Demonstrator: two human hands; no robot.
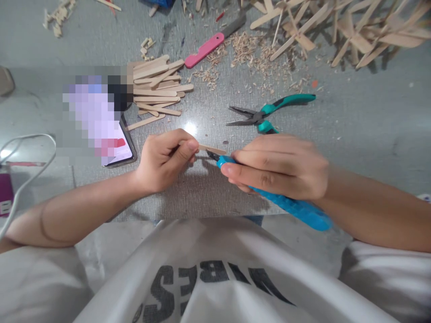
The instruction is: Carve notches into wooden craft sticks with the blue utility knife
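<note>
My left hand [168, 157] is closed, pinching a wooden craft stick [213, 149] between thumb and fingers. The free end of the stick points right, toward my other hand. My right hand [279, 166] is wrapped round a blue-handled utility knife [292, 206]. Its short dark tip lies just below the stick; whether it touches the wood I cannot tell. Beyond my right hand lie needle-nose pliers [257, 117] with green grips, jaws parted and one handle partly hidden. A pile of loose craft sticks [158, 87] is spread past my left hand.
A phone [126, 146], partly blurred out, lies left of the stick pile. Farther back are a pink-handled cutter [205, 49] and scattered wood shavings [245, 47]. Assembled stick pieces [353, 36] crowd the far right. A white cable [25, 184] loops at the left edge.
</note>
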